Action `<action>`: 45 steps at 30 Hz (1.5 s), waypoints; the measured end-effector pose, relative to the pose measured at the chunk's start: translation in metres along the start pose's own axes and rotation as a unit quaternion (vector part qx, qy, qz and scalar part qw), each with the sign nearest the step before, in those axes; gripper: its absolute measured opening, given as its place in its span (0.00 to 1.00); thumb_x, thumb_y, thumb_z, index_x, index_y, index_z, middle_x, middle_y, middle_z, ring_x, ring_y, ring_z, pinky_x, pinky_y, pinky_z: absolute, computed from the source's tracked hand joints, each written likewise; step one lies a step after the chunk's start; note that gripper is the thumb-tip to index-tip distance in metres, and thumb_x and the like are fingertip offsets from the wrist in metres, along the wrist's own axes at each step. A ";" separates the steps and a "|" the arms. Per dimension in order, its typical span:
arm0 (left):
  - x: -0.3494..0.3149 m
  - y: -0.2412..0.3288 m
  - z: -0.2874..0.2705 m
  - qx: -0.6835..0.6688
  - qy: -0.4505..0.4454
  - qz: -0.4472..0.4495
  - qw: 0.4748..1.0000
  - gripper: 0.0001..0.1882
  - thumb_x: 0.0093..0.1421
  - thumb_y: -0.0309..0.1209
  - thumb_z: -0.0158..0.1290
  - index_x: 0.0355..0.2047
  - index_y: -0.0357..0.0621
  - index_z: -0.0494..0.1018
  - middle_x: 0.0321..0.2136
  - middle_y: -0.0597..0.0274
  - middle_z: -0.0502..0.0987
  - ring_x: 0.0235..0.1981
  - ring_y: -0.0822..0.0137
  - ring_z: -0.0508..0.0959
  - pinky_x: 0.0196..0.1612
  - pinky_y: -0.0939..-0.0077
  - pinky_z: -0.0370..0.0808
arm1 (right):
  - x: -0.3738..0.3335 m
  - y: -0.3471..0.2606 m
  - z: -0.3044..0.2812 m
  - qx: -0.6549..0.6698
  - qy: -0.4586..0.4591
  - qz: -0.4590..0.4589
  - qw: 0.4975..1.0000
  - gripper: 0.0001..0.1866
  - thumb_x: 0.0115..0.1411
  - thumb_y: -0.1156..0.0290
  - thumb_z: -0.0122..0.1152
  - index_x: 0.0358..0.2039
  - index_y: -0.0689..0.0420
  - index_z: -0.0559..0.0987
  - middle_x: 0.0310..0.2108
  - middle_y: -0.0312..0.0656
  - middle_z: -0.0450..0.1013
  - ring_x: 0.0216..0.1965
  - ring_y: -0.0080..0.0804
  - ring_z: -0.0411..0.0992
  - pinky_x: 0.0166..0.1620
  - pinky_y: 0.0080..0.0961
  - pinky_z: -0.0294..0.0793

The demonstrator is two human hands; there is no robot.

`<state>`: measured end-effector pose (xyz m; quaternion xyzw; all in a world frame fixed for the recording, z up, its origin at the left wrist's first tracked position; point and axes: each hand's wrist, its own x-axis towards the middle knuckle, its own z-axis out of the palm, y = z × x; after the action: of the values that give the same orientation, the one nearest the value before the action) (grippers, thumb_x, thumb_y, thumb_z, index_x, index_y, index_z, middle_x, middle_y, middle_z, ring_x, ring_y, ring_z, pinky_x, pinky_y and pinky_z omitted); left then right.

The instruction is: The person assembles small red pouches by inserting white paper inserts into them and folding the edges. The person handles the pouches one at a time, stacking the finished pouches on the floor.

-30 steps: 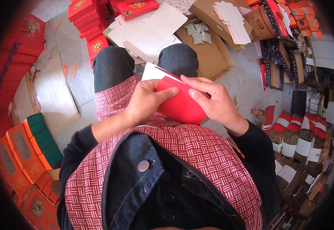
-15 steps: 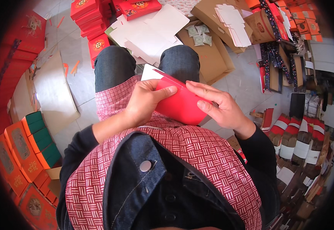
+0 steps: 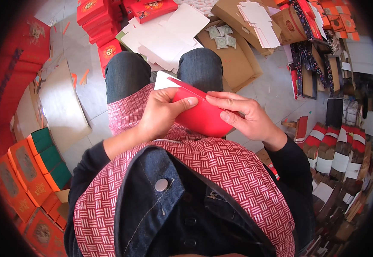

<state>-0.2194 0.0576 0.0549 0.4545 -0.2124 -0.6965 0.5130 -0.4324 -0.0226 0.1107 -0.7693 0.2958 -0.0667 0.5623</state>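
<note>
A red card sheet with a white underside [image 3: 199, 115] is held over my lap, partly folded along its far edge. My left hand [image 3: 163, 109] grips its left side, thumb lying on the red face and fingers curled behind. On the right, my right hand [image 3: 248, 115] pinches the sheet's far right edge between thumb and fingers. A white flap sticks out beyond my left hand. What the fingers under the sheet touch is hidden.
Flat white card pieces [image 3: 167, 36] lie beyond my knees. Red boxes [image 3: 96, 19] are stacked at far left, orange boxes [image 3: 28, 167] at near left. An open brown carton [image 3: 242, 70] holds small pale packets [image 3: 221, 36]. Bundled red and brown strips [image 3: 332, 150] stand at right.
Both hands keep their grip on the red sheet. It appears slightly more bent near my right hand. The whole view has shifted a little.
</note>
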 end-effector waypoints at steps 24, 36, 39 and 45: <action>0.070 -0.009 -0.005 0.132 0.001 0.143 0.981 0.38 0.56 0.20 0.54 0.65 0.43 0.49 0.51 0.52 0.69 0.50 0.63 0.71 0.53 0.70 0.70 | 0.008 0.096 0.047 0.419 0.336 -0.027 0.843 0.24 0.61 0.75 0.56 0.58 0.61 0.64 0.52 0.42 0.67 0.51 0.26 0.67 0.54 0.24 0.68; 0.076 -0.016 0.007 0.157 -0.044 0.133 0.978 0.46 0.53 0.24 0.61 0.65 0.43 0.43 0.48 0.48 0.70 0.47 0.61 0.75 0.47 0.69 0.75 | 0.031 0.103 0.046 0.256 0.449 -0.052 0.854 0.27 0.60 0.72 0.59 0.58 0.58 0.62 0.48 0.42 0.68 0.42 0.25 0.69 0.45 0.22 0.72; 0.073 -0.019 0.008 0.135 -0.018 0.127 0.982 0.42 0.54 0.19 0.58 0.64 0.46 0.47 0.46 0.52 0.72 0.46 0.64 0.75 0.48 0.71 0.75 | 0.036 0.104 0.040 0.305 0.434 -0.060 0.846 0.25 0.63 0.72 0.55 0.59 0.58 0.62 0.46 0.38 0.69 0.40 0.20 0.69 0.44 0.21 0.71; 0.082 -0.024 -0.005 0.128 -0.052 0.147 0.979 0.32 0.58 0.23 0.57 0.60 0.42 0.57 0.45 0.56 0.73 0.45 0.70 0.73 0.48 0.75 0.72 | 0.029 0.128 0.031 0.224 0.411 -0.060 0.882 0.16 0.69 0.65 0.45 0.53 0.59 0.71 0.43 0.35 0.70 0.42 0.17 0.67 0.46 0.16 0.66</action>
<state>-0.2326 -0.0069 -0.0006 0.4434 -0.3907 -0.6030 0.5358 -0.4440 -0.0372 -0.0229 -0.5423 0.4309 -0.4750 0.5427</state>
